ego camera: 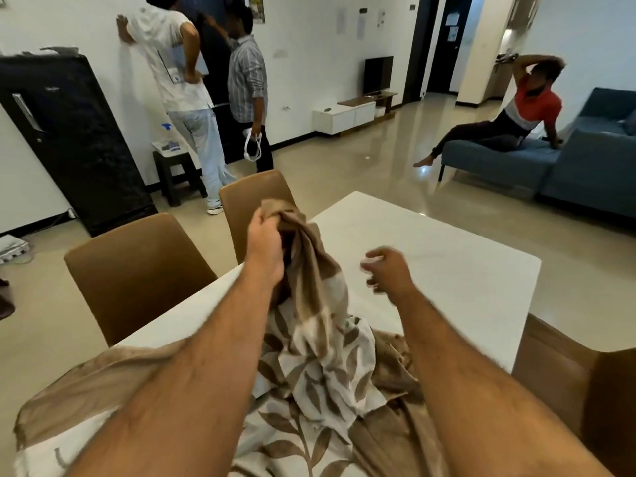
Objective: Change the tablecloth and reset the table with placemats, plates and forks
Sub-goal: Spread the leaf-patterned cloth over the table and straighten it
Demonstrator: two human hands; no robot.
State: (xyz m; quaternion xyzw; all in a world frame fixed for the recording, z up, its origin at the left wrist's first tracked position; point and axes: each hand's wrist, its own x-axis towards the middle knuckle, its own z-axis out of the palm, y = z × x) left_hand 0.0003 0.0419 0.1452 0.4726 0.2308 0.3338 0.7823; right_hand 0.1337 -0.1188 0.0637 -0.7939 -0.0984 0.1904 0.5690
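the leafy tablecloth (309, 383) is bunched up on the near end of the white surface (447, 270). one corner is gripped and lifted by the left hand (265, 246). the right hand (387, 270) looks loose and blurry, holding nothing. no placemats, plates or forks are set yet.

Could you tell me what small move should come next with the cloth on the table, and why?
Probably bring the right hand over to take hold of the tablecloth. The left hand grips one bunched end raised above the table, the rest lies crumpled at the near edge, and the right hand hovers beside it holding nothing.
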